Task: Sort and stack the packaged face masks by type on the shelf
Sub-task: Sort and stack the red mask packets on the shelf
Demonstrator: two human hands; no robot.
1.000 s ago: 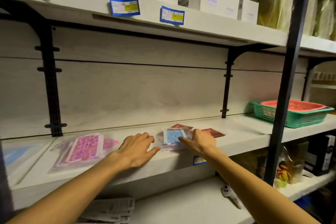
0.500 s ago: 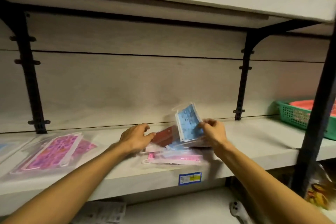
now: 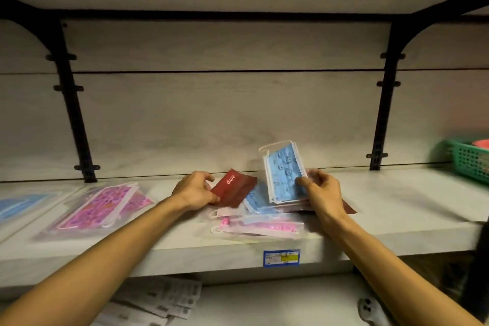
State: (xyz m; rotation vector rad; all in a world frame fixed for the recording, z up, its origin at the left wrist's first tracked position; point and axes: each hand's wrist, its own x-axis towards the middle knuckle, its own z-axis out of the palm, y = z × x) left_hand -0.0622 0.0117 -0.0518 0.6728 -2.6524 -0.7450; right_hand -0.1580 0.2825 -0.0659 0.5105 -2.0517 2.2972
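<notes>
Both forearms reach up from the near edge of the pale wooden shelf point(image 3: 397, 225). The left hand point(image 3: 194, 190) pinches the near corner of a dark red flat mask packet point(image 3: 234, 188), its long axis running away and to the right. The right hand point(image 3: 321, 193) grips a blue patterned face mask in clear wrap point(image 3: 283, 174), tilted up on its short edge, long axis near vertical, face toward the camera. Below them, by the front edge above a blue and yellow shelf label point(image 3: 281, 257), lies a loose heap of pink and blue wrapped masks point(image 3: 259, 225). Toward the left end rests a pink patterned mask stack point(image 3: 103, 206), long axis diagonal. Bare shelf lies right of the heap up to a green plastic basket point(image 3: 469, 164) at the far right.
</notes>
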